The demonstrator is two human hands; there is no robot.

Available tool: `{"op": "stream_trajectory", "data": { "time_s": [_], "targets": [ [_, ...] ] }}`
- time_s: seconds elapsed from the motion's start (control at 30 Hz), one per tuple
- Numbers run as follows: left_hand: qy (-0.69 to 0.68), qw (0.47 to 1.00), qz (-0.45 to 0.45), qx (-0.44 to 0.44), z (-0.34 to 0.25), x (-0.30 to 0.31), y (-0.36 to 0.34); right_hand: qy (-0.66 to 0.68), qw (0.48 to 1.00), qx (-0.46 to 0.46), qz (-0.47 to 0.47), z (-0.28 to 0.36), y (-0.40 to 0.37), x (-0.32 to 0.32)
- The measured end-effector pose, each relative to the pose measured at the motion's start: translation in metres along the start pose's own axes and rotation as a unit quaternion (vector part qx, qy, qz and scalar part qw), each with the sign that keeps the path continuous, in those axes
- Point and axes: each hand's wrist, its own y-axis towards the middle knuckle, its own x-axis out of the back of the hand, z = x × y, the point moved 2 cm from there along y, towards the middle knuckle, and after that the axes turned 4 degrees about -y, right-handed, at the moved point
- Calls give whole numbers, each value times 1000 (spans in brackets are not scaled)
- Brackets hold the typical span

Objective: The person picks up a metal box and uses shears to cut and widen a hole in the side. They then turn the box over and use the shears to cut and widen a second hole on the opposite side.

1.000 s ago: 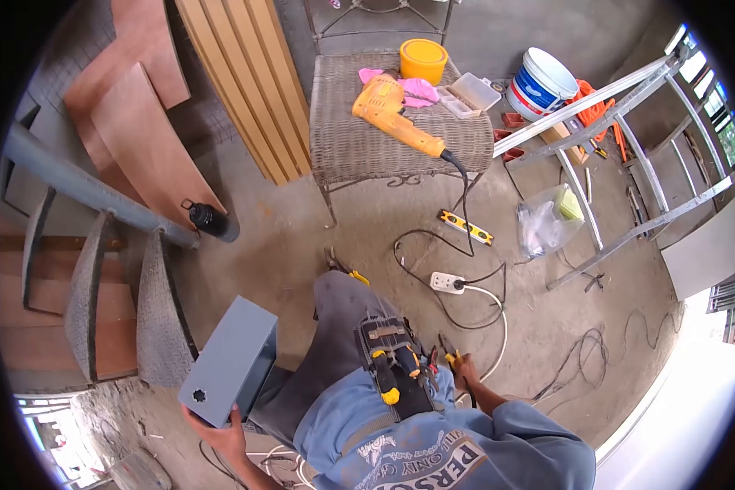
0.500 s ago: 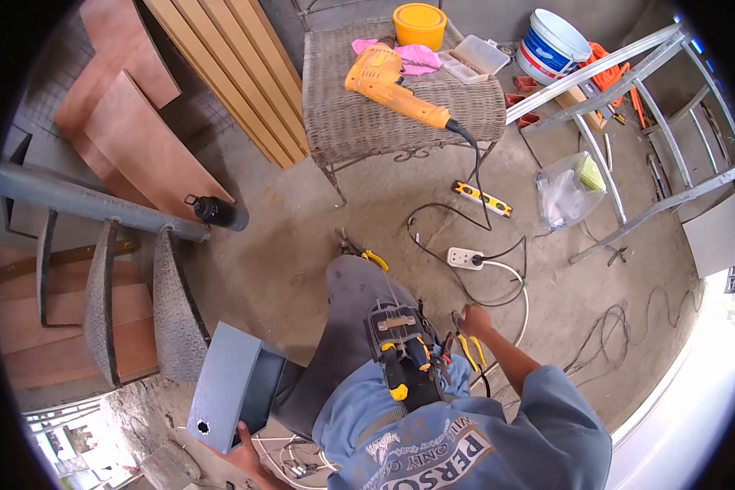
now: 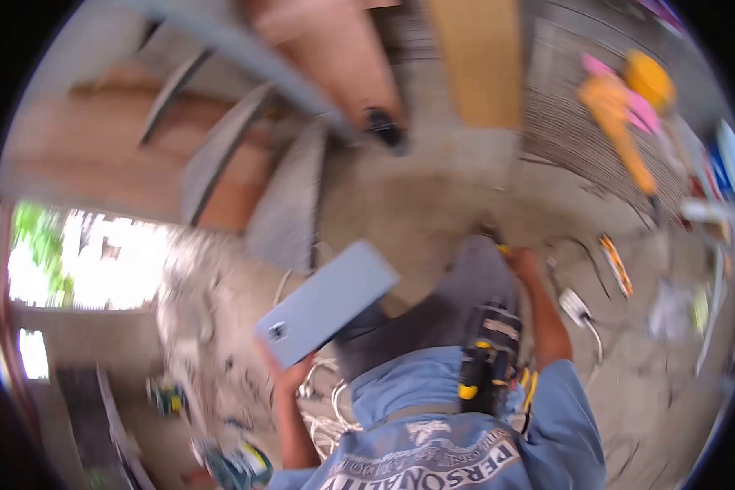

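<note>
My left hand (image 3: 290,365) grips the lower left end of a grey box (image 3: 331,302), near a round hole in its face. The box lies beside my bent leg. At my knee, my right hand (image 3: 521,260) reaches a yellow-handled tool (image 3: 504,249); its fingers are smeared, so its hold cannot be made out. A tool pouch (image 3: 492,351) with yellow and black tools hangs at my waist.
Metal stair treads (image 3: 290,196) rise at the left, with a black bottle (image 3: 381,122) beside them. An orange drill (image 3: 616,122) lies on a wicker table (image 3: 559,106). A socket strip (image 3: 574,306), a spirit level (image 3: 616,265) and white cables (image 3: 328,408) are on the floor.
The view has swung left and blurred. My right hand has moved from beside the tool pouch to my knee. My left hand still holds the box, which is now turned more sideways.
</note>
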Motion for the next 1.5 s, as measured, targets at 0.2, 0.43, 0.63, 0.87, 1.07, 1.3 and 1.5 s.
{"op": "stream_trajectory", "data": {
  "time_s": [0.2, 0.43, 0.63, 0.87, 1.07, 1.3, 1.5],
  "targets": [
    [-352, 929, -79, -77, -107, 33, 24, -54, 997, 41, 32, -38, 48, -34],
    [-307, 945, -76, -84, -123, 44, 33, -118, 989, 74, 50, -46, 56, -31],
    [-307, 942, -88, -106, -124, 38, 32, -122, 986, 113, 25, -100, 68, -67],
    [-315, 940, -93, -98, -131, 38, 33, 127, 987, -10, -93, -66, 14, 21],
    [-309, 932, -147, -121, -148, 27, 38, 377, 921, -85, 46, 82, -82, 177],
    [-277, 934, -199, -104, -166, 22, 44, -123, 902, 380, -164, 293, -186, 269],
    [-259, 947, -181, -64, -185, 26, 48, -269, 814, 475, -198, 357, -189, 276]
  ]
}}
